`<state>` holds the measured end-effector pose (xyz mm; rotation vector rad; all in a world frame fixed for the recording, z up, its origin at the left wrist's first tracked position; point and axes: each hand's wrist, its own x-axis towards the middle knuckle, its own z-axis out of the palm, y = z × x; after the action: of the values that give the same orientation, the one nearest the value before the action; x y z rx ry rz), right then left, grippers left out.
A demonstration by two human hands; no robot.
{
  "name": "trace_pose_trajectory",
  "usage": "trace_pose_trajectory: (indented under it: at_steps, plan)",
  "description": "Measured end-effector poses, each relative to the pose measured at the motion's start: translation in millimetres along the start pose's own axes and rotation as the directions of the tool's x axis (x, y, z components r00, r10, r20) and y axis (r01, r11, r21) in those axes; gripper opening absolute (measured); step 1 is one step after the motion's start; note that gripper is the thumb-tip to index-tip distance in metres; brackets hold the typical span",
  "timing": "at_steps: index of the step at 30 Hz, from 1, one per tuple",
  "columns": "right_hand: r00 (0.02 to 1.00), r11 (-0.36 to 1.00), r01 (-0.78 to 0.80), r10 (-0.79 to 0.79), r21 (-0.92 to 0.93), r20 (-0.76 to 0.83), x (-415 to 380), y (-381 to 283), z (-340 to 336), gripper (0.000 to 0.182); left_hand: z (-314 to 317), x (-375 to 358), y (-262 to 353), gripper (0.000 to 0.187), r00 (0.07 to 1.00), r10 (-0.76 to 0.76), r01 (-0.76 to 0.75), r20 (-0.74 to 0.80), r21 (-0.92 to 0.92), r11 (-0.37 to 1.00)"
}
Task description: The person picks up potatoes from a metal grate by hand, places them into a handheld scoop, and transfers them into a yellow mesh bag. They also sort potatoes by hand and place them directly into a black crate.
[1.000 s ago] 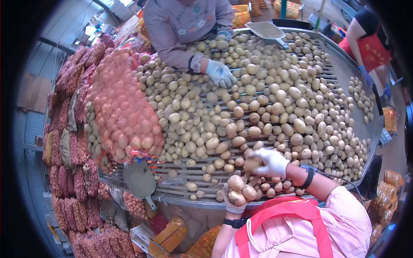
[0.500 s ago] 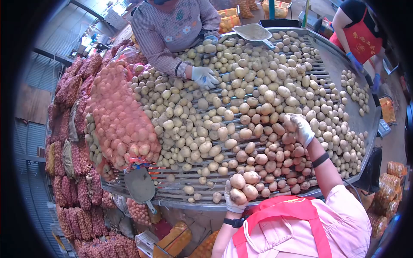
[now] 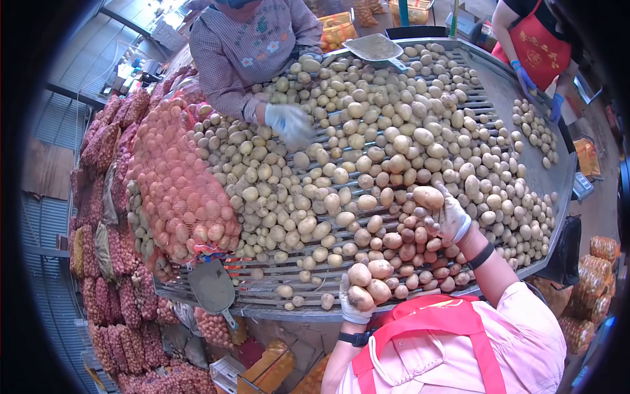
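Observation:
My left hand (image 3: 354,308), in a whitish work glove, is low at the table's near edge. Several potatoes (image 3: 379,290) are gathered in its grasp. Farther right, my gloved right hand (image 3: 454,215) is curled around a large brownish potato (image 3: 428,197), just above other potatoes. Both hands are over a slatted metal sorting table (image 3: 262,299) covered with loose pale and reddish-brown potatoes.
Across the table, a co-worker's gloved hand (image 3: 291,125) is blurred over the potatoes. Another person in a red apron (image 3: 537,49) stands far right. A full red mesh sack (image 3: 180,177) lies left. Scoops (image 3: 212,287) rest at the near and far edges.
My right hand has drawn slightly back toward me, and the large potato now shows clearly in it. My left hand keeps its potatoes. The co-worker's hand opposite has shifted left.

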<state>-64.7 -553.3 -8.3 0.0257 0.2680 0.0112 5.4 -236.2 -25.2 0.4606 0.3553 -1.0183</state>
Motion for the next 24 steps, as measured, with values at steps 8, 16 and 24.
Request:
trace_pose_trajectory:
  at_steps: [8,16,24]
  plan:
    - [0.951,0.976,0.028,-0.093,-0.217,-0.295,-11.2,9.8,19.4,0.049,1.7,-10.1,2.2,0.064,1.0,-0.016,0.018,0.018,-0.085,0.996]
    - [0.873,0.758,0.058,-0.354,-0.649,-0.335,13.9,24.5,9.5,0.036,-1.3,-14.2,2.6,0.07,0.995,-0.038,0.051,0.097,-0.14,0.989]
    - [0.957,-0.29,0.258,-0.057,-0.922,0.285,2.9,121.1,59.2,0.046,-22.1,5.8,-2.9,0.071,0.978,-0.05,0.0,0.201,0.241,0.97]
